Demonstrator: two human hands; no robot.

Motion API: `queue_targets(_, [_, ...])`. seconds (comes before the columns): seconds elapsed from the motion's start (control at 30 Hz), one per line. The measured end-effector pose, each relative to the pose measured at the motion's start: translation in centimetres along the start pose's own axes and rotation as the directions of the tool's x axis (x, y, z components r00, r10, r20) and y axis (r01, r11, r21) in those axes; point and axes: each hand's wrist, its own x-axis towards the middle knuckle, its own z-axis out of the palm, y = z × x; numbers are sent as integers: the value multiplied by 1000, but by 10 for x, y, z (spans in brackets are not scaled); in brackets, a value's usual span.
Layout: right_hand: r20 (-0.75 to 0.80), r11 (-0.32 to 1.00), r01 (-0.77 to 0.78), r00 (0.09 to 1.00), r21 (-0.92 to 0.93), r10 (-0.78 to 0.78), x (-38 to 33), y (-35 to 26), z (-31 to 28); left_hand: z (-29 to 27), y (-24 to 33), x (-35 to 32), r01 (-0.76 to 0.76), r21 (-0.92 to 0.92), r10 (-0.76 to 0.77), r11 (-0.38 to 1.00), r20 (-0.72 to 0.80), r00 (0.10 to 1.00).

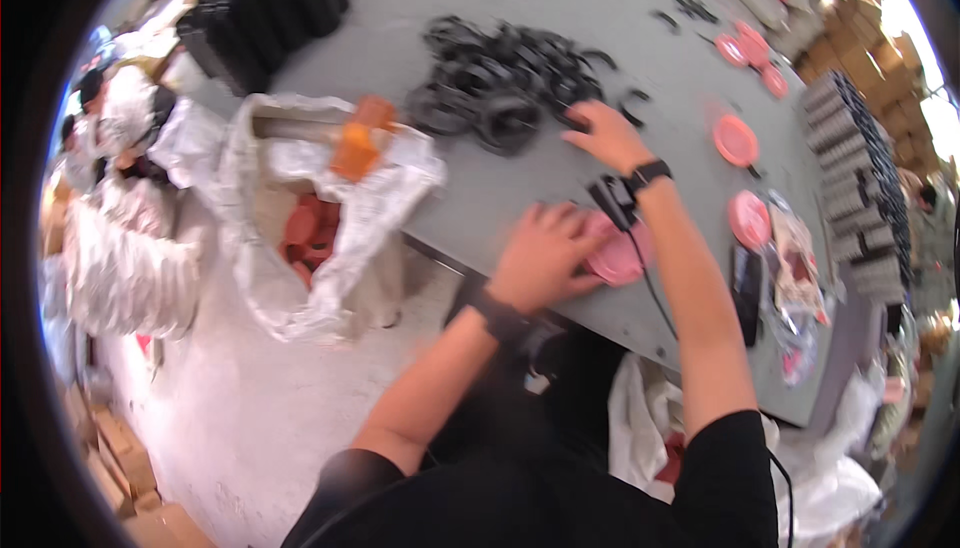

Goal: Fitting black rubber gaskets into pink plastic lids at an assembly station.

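My left hand (545,256) rests at the table's near edge, its fingers and thumb closed on the side of a round pink plastic part (622,256). Motion blurs the fingers a little. Farther off, my right hand (608,138) is at the right edge of a heap of black plastic rings (490,78). A dark curved piece (572,120) shows between its thumb and forefinger, most likely one of those rings. Both wrists wear dark bands; a small black device with a cable hangs by the right one.
An open white sack (330,298) with red parts (312,233) stands left of the table, an orange piece (365,138) on its rim. Black stacks (265,18) stand far left, grey-black stacks (855,178) at right. More pink parts (736,140) and a dark phone-like object (745,293) lie right.
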Motion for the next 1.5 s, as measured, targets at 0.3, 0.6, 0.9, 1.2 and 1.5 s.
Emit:
queue_targets(0.3, [-144,965,-258,954,41,261,-83,26,-46,25,12,-6,-14,-63,16,998,43,999])
queue_targets(0.6, [-255,861,-333,858,384,445,-179,23,-43,49,42,4,131,-69,-134,989,-37,990])
queue_targets(0.9, [-321,973,56,947,224,20,-189,-46,-43,27,-1,15,18,-382,-39,924,-48,998])
queue_targets(1.2, [-285,992,126,950,-28,-129,-191,-67,-37,22,-10,17,91,-318,-83,944,40,996])
queue_targets(1.5, [-227,993,113,967,-24,-115,-190,-57,-29,28,-9,15,145,-300,-129,943,73,989])
